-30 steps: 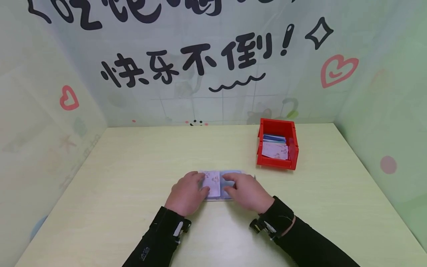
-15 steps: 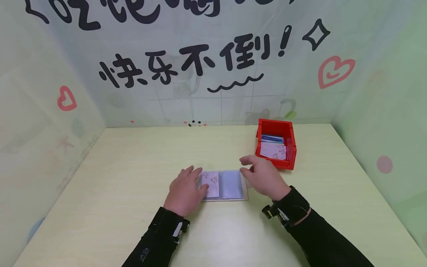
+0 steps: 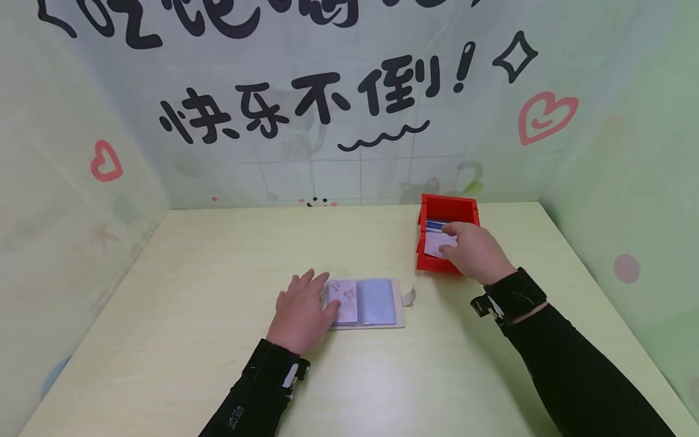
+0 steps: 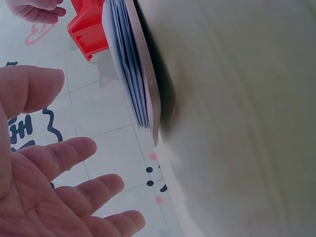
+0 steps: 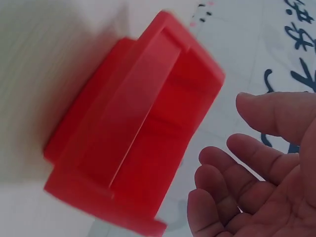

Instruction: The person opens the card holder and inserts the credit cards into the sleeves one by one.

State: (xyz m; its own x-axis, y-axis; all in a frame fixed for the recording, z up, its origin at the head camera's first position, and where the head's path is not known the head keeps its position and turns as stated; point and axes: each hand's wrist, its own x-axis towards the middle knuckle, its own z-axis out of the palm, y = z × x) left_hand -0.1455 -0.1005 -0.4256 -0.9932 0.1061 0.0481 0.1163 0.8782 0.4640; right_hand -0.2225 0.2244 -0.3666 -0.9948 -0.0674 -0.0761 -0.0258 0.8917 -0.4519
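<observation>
Head view: left hand (image 3: 299, 309), fingers relaxed, rests on the holder (image 3: 364, 303); right hand (image 3: 474, 250) over the bin (image 3: 431, 262). Its wrist view shows fingers apart, empty.

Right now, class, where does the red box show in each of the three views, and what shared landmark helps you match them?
Head view: the red box sits right of centre at the table's far edge, the right hand reaching in.
Left wrist view: the red box is at top left, beyond the card holder.
Right wrist view: the red box fills the centre, beside the right hand.
Shared landmark: the black writing on the wall.
</observation>
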